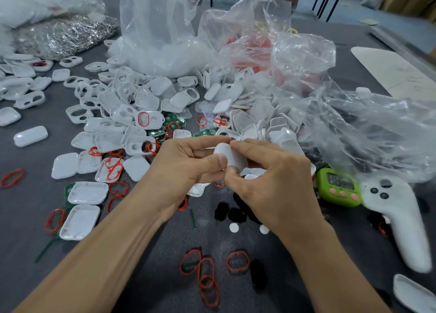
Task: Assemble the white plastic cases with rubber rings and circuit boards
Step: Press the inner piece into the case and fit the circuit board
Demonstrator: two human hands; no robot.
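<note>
We see both hands meet mid-frame over the grey table. Left hand pinches a white case, thumb on top. Right hand grips the same case from the other side, fingers curled. Loose case halves are piled behind, with green circuit boards among them. Red rubber rings lie scattered between the forearms. Green timer and white controller lie to the right, clear bags at the back.
</note>
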